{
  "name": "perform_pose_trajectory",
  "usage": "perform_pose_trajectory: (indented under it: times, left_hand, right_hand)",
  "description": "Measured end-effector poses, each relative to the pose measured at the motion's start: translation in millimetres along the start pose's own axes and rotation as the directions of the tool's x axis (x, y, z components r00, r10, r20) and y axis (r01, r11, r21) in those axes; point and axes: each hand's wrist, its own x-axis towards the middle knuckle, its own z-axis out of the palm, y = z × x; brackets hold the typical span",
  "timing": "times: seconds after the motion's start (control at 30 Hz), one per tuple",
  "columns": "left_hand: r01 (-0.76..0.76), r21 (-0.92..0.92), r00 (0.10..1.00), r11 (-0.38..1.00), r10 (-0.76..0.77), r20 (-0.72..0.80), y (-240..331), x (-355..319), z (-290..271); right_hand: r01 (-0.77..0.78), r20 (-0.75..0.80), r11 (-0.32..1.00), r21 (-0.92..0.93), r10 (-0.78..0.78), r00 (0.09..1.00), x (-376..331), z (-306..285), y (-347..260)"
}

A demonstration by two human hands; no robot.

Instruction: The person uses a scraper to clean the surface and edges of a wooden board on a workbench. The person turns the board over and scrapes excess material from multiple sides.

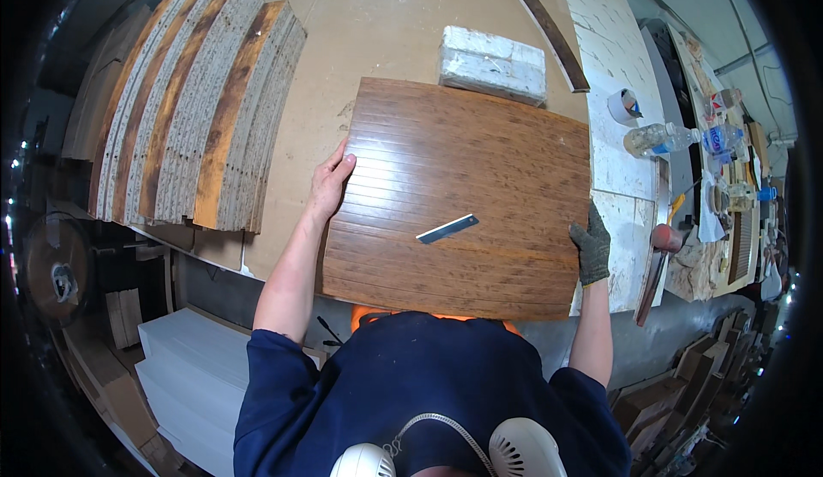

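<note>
A brown grooved wooden panel [480, 177] lies before me, its near edge close to my body. My bare left hand [330, 181] grips its left edge, the thumb on top and the other fingers mostly hidden. At the right edge, my right hand [591, 247] in a dark grey glove holds the panel, thumb over the top. A loose flat blade [446, 229] with slanted ends rests on the panel, touched by neither hand.
A wrapped white block [493, 61] stands behind the panel. Stacked boards [206, 108] lean at the left. A dark wood strip [549, 31] lies at the back. Plastic bottles [660, 139], a white cup [624, 105] and a red-headed mallet [664, 239] are at the right.
</note>
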Motion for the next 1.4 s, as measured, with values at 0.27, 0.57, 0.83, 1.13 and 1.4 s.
perform_pose_trajectory:
  times: [0.27,0.57,0.83,1.13,1.4]
  left_hand:
    - [0.023,-0.082,1.000,0.996,-0.023,0.001,-6.9,2.1,0.0]
    - [0.033,0.033,0.999,0.999,-0.031,-0.043,-26.9,10.6,-11.8]
    - [-0.022,-0.087,0.996,0.996,0.029,0.081,-37.8,21.0,-21.2]
    - [-0.024,-0.129,0.997,0.991,0.033,0.071,-23.3,13.7,-5.6]
    - [0.006,-0.037,1.000,0.999,-0.005,0.027,-10.4,3.2,-4.1]
  right_hand:
    - [-0.072,0.013,0.996,0.061,0.071,0.997,-3.5,6.0,-19.3]
    - [0.010,0.137,0.992,0.126,-0.027,0.990,-2.9,1.7,-13.8]
    - [-0.015,0.057,0.965,-0.260,0.031,0.998,7.4,-6.8,-7.3]
    - [-0.064,0.077,0.997,-0.032,0.066,0.995,7.8,0.7,-22.6]
    - [-0.054,0.084,0.998,-0.018,0.055,0.995,15.8,0.7,-20.7]
